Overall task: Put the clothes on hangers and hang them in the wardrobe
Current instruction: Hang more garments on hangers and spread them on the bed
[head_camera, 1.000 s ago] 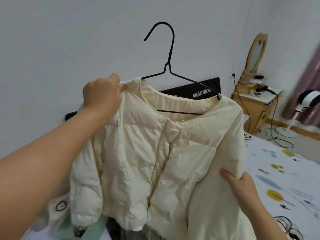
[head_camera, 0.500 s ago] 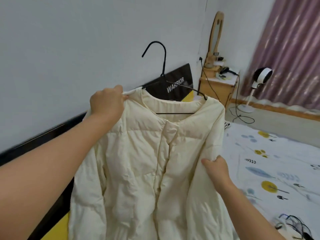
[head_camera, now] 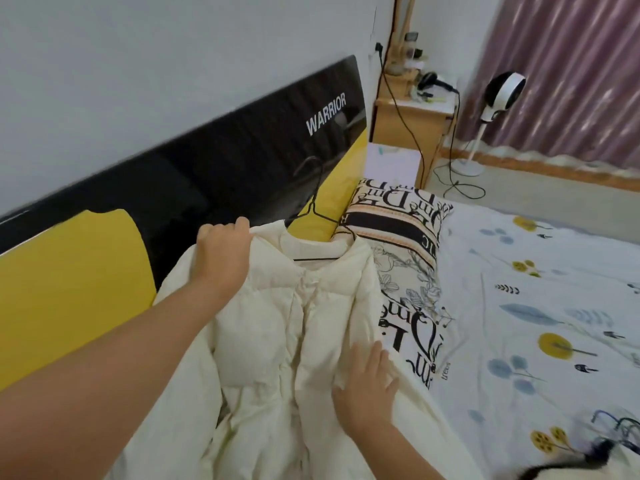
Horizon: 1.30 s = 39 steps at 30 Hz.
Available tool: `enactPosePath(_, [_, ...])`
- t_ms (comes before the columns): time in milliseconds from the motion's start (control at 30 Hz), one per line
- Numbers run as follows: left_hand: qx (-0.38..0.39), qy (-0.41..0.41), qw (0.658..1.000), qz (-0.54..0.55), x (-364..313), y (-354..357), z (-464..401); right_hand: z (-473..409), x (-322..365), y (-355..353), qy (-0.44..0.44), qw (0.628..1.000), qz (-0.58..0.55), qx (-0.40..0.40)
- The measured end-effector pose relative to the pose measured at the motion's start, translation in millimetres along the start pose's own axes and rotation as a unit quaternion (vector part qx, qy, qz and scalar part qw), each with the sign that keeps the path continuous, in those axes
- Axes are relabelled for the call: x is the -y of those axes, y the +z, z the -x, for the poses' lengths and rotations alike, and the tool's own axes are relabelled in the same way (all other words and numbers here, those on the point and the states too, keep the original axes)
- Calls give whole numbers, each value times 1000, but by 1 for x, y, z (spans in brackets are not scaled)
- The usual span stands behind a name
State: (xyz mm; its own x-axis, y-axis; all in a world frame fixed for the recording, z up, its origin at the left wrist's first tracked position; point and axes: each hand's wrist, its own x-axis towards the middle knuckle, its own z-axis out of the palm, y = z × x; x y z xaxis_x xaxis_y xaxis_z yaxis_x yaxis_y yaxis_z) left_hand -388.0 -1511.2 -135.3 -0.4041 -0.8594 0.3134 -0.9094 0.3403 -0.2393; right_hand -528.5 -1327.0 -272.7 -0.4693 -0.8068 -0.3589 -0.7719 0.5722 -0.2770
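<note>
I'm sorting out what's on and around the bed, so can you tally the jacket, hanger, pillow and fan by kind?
Cream jacket: 1
Black wire hanger in its neck: 1
Printed pillow: 1
White fan on the floor: 1
Total: 4

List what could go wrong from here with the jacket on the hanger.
1. The left hand grips only the jacket at its shoulder, not the hanger; if the jacket tips, the thin wire could slide out of the wide neck.
2. The right hand lies flat on the front, so it would hardly catch a slip.
3. The hook points at the headboard and could snag it or the pillow.
</note>
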Motion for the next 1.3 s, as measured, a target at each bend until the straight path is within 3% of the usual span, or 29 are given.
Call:
enactPosePath(167, [-33,75,993,-90,-14,55,13,-23,-8,45,-39,992,97,69])
enactPosePath(333, [90,174,962,-192,-21,84,35,-47,-13,61,-43,979,178,90])
enactPosePath(533, [174,150,944,-236,-35,83,22,-53,-9,38,-43,975,170,138])
enactPosePath(733, [183,175,956,-146,-52,47,26,-24,-17,-4,-66,987,104,107])
enactPosePath(900, [225,193,955,7,-87,14,63,26,-41,-39,-62,993,34,99])
enactPosePath(1067, [329,227,906,137,-132,-9,116,79,-89,-60,-32,991,4,130])
enactPosePath(1300, [418,315,834,174,-213,-39,185,138,-180,-76,10,986,26,164])
